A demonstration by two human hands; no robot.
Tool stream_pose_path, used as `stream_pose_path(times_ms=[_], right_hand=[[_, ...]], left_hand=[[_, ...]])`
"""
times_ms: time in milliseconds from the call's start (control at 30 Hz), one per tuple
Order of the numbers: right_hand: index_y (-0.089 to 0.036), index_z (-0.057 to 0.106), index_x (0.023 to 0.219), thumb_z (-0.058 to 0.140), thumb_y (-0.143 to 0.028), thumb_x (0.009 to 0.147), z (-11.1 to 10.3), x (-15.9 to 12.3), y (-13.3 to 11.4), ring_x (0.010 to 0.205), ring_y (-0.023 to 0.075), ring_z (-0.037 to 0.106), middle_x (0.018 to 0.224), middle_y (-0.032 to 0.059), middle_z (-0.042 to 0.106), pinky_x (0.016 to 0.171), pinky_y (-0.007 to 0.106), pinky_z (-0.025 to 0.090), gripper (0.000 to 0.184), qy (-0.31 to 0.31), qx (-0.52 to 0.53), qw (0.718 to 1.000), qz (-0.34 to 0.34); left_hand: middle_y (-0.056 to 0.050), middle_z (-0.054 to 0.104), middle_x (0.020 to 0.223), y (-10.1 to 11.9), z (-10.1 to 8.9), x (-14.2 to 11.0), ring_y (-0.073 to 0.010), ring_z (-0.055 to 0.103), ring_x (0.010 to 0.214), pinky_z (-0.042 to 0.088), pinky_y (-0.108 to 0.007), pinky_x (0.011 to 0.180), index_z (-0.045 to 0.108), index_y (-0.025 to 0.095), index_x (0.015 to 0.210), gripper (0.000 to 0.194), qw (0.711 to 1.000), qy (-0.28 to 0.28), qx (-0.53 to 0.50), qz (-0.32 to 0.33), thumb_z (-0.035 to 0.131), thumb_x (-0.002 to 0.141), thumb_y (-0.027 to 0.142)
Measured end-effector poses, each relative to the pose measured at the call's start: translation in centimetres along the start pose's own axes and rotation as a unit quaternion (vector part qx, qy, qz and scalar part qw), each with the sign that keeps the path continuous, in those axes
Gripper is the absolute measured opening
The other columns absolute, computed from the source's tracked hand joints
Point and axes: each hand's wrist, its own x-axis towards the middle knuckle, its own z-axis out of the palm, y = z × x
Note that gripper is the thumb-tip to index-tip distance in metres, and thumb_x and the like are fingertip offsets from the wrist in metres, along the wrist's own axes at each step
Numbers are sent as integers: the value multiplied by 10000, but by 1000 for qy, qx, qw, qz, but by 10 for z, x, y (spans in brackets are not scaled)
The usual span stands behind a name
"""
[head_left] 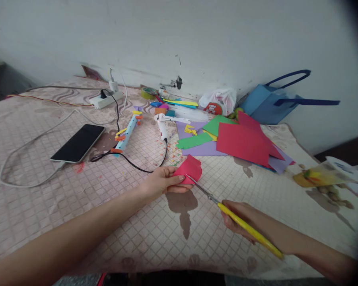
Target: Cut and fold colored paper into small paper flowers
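My left hand (170, 180) pinches a small piece of red craft foam or paper (192, 165) between thumb and fingers, above the middle of the table. In my right hand (237, 220) is a pair of scissors (247, 228) with yellow handles, the fingers wrapped round them. The scissor blades reach to the red piece, their tips over it close to my left thumb. Whether the blades have cut into it I cannot tell. Beyond my left hand lies a white glue gun (162, 128) with a black cord.
A phone (78, 143) on a white cable lies left, beside a light-blue strip (128, 133) with orange and yellow bits. A power strip (106, 100) stands behind. Red sheets (244, 143) and a green strip (193, 141) lie right of centre. A blue bag (265, 103) and a cup (319, 176) are farther right.
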Motion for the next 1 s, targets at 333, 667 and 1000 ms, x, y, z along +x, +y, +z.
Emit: stream_pose_path(times_ms=[333, 667, 1000], right_hand=[[-180, 414, 690, 520, -391, 832, 1, -1, -8, 543, 78, 364, 639, -37, 431, 478, 203, 300, 276, 7, -20, 998, 61], [-192, 431, 767, 479, -457, 855, 0, 0, -1, 529, 80, 376, 660, -35, 430, 497, 208, 354, 284, -29, -11, 999, 16], [-202, 442, 876, 337, -561, 896, 6, 4, 19, 474, 69, 330, 604, -61, 341, 437, 186, 330, 375, -56, 70, 995, 49]], left_hand=[[-122, 720, 905, 2, 2, -2, -136, 694, 801, 548, -181, 723, 642, 67, 975, 163, 1000, 2, 10, -4, 582, 828, 106], [-106, 718, 926, 0, -1, -1, -144, 692, 815, 546, -194, 714, 641, 90, 999, 222, 1000, -21, 0, -6, 650, 782, 135], [-95, 725, 900, 0, 1, -2, -137, 693, 796, 541, -194, 696, 650, 91, 1015, 233, 999, -34, 2, -26, 642, 789, 148]])
